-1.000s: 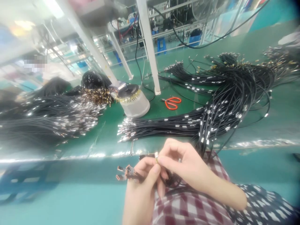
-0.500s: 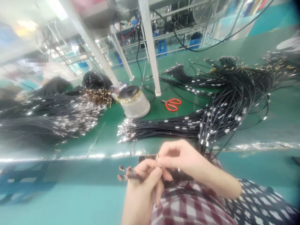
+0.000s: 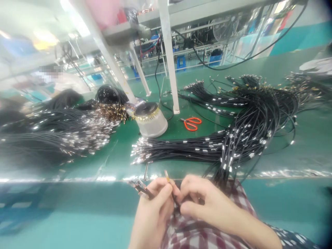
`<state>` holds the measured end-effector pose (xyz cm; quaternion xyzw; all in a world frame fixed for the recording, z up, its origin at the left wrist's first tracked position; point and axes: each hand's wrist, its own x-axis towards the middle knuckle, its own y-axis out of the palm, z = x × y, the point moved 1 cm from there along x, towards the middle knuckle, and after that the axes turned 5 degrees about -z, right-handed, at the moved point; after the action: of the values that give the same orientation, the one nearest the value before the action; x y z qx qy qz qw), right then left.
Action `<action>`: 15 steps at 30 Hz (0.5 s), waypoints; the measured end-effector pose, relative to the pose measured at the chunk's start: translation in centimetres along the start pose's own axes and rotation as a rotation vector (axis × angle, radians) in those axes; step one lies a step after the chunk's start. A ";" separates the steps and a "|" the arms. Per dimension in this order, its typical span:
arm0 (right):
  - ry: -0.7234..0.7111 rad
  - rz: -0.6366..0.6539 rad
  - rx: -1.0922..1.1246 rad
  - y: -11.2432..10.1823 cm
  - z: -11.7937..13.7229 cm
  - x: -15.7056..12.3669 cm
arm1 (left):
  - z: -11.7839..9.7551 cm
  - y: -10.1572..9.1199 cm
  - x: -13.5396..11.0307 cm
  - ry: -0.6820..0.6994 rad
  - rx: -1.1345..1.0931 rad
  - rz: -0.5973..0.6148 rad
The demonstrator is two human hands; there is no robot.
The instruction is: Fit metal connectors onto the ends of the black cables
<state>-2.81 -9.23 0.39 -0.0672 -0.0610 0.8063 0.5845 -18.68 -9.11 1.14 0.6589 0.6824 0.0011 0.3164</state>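
Observation:
My left hand (image 3: 158, 204) is closed around several black cables, whose connector ends (image 3: 140, 187) stick out to the left past its thumb. Between its thumb and forefinger, a cable tip (image 3: 167, 176) with a pale, yellowish end points upward. Just to the right, my right hand (image 3: 204, 200) has its fingers curled in against the black cable (image 3: 175, 199) below that tip; its fingertips are partly hidden. Both hands are in front of the bench edge, over a checked cloth (image 3: 202, 238).
A long bundle of black cables (image 3: 181, 148) with silvery ends lies on the green bench (image 3: 114, 166). Behind it are red-handled scissors (image 3: 192, 123) and a white round tub (image 3: 151, 124). More cables (image 3: 77, 128) are heaped left. White posts (image 3: 169, 62) rise from the bench.
My right hand has moved down from the left fingertips and sits lower beside the left hand. The pale cable tip now shows above the left thumb. The view has tilted slightly upward.

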 end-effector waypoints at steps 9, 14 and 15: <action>0.011 0.089 0.040 -0.5 0.8 -0.3 | -0.3 0.2 0.1 -0.017 0.016 -0.008; -0.141 -0.053 0.098 -3.8 1.6 -0.8 | -0.9 -0.2 0.6 0.031 -0.044 -0.012; -0.152 -0.017 0.123 -4.4 1.6 -1.1 | -1.0 -0.3 0.8 0.054 -0.071 -0.004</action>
<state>1.34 -9.00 2.75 0.0307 -0.0560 0.8062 0.5882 -19.33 -8.00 1.46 0.6457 0.6915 0.0427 0.3210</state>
